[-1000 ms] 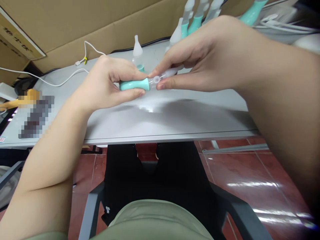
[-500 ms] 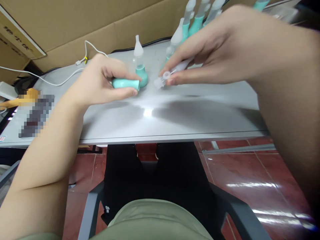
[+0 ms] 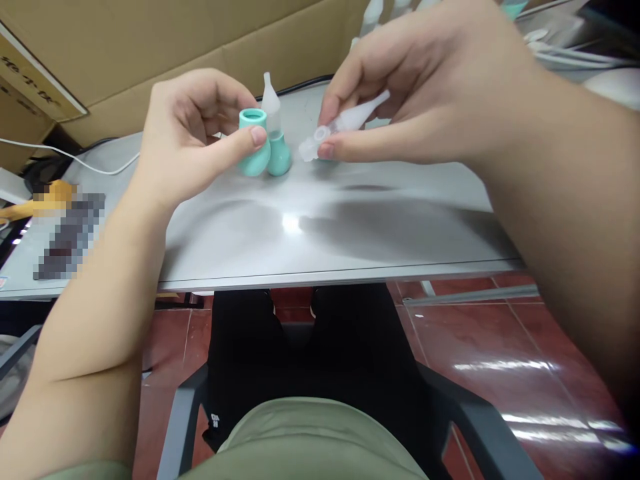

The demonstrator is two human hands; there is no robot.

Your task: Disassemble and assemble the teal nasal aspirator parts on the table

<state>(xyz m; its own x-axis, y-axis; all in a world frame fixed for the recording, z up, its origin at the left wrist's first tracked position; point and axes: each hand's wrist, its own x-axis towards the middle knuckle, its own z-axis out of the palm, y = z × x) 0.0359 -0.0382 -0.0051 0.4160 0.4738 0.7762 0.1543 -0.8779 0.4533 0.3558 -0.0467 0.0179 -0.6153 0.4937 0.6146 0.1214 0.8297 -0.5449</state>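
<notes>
My left hand grips a teal rubber bulb, upright with its round opening facing up. Just behind and to the right of that bulb, an assembled piece with a teal base and a pointed white tip stands on the grey table. Between the thumb and fingers of my right hand is a clear plastic tube with a white pointed nozzle. Its clear end points left toward the bulb, with a gap between the two.
More white-tipped pieces stand at the back behind my right hand. Cardboard lines the table's rear. At the left lie a white cable, a yellow object and a pixelated dark item.
My left hand has turned the teal bulb from lying sideways to upright, opening up. My right hand has shifted slightly left and up with the clear tube, whose nozzle now shows more.
</notes>
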